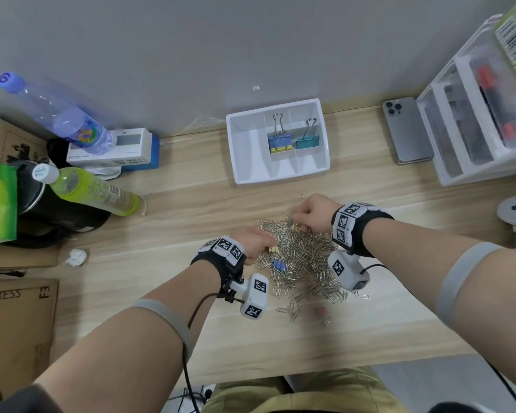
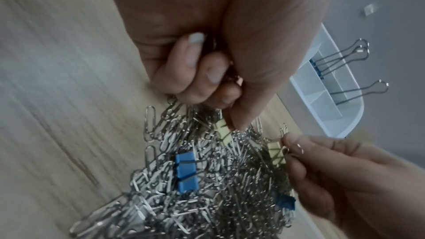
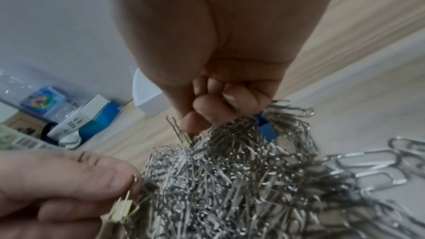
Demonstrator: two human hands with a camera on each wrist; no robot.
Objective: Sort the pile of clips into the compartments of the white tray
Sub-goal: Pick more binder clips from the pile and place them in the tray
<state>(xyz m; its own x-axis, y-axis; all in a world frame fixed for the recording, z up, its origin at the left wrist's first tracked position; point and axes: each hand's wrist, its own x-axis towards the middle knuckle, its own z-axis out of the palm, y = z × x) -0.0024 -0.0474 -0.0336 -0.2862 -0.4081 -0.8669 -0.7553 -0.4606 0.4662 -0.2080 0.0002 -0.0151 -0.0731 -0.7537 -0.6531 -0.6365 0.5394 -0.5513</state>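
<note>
A heap of silver paper clips (image 1: 303, 263) lies on the wooden table, with small blue binder clips (image 1: 278, 265) mixed in. My left hand (image 1: 267, 247) is at the heap's left edge and pinches a small yellow binder clip (image 2: 222, 130) between thumb and forefinger. My right hand (image 1: 298, 225) is at the heap's far side and pinches another small yellow binder clip (image 3: 186, 138) by its wire handle. The white tray (image 1: 248, 174) stands beyond the heap. It holds a large blue-and-yellow binder clip (image 1: 279, 143) and a large teal one (image 1: 307, 141) in separate compartments.
A pink binder clip (image 1: 320, 312) lies alone near the table's front edge. A phone (image 1: 407, 134) and a plastic drawer unit (image 1: 474, 123) are at the right. Bottles (image 1: 93, 192), a black kettle (image 1: 42, 210) and boxes crowd the left. A crumpled tissue (image 1: 77, 257) lies left of the heap.
</note>
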